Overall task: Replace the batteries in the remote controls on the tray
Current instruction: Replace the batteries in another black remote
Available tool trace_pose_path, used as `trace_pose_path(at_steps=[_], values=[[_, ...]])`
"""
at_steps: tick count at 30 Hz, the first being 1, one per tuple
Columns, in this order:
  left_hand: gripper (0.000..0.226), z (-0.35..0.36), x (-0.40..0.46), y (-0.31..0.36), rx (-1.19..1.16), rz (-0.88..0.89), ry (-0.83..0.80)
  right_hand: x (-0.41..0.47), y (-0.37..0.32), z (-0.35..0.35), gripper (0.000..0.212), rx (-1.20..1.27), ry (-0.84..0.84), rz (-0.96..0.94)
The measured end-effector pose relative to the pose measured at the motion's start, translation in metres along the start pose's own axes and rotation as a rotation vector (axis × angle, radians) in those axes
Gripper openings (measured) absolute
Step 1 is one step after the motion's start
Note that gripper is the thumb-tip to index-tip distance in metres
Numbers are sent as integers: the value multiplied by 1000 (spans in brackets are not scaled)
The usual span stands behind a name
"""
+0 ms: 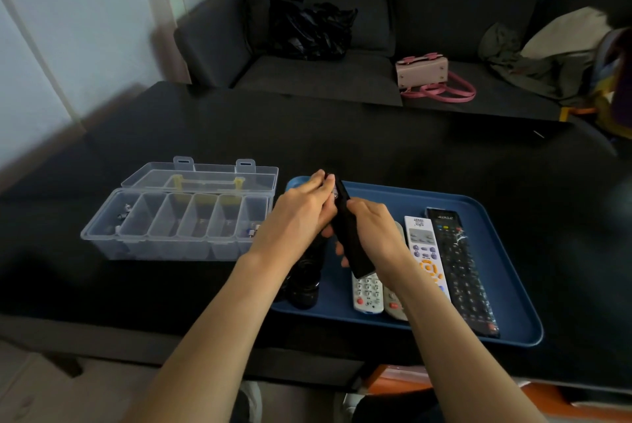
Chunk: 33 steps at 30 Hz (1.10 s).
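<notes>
A black remote (349,234) is held tilted above the blue tray (496,251), its top end pointing away from me. My right hand (372,234) grips its lower half from the right. My left hand (301,214) pinches at its top end, where something small and shiny shows between the fingers; I cannot tell what it is. On the tray lie a white remote with grey keys (367,292), a grey remote (395,303) partly under my right wrist, a white remote with orange buttons (425,251) and a long black remote (461,269). A dark round-ended object (304,282) lies at the tray's left.
A clear plastic organiser box (178,221) stands open to the left of the tray, with small batteries in its end compartments. The black table (342,142) stretches behind. A dark sofa beyond holds a black bag (311,26), a pink handbag (424,74) and clothes.
</notes>
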<state>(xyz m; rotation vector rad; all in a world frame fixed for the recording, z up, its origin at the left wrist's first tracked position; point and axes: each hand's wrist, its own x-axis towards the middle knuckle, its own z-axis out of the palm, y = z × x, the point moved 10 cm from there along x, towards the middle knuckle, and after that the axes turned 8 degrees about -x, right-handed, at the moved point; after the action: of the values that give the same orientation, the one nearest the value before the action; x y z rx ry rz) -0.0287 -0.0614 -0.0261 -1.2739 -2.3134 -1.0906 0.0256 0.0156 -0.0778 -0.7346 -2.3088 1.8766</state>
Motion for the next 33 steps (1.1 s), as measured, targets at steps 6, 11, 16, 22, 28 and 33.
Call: trace_pose_path(at_steps=[6, 11, 16, 22, 28, 33], values=[[31, -6, -1, 5, -87, 116, -3, -4, 3, 3, 37, 119, -63, 59], [22, -23, -1, 16, -137, 193, 129, -7, 2, 11, 35, 142, -116, 76], [8, -49, -3, -17, -513, -195, 365, -7, 3, 11, 31, 185, -116, 80], [17, -36, -3, -29, -414, -326, 226, -7, 0, 7, 30, 211, -103, 57], [35, -27, -4, -32, -368, -365, 139, -6, -2, 5, 31, 155, -72, 28], [36, -28, -3, -30, -367, -347, 142, -4, -2, 5, 31, 108, -61, 2]])
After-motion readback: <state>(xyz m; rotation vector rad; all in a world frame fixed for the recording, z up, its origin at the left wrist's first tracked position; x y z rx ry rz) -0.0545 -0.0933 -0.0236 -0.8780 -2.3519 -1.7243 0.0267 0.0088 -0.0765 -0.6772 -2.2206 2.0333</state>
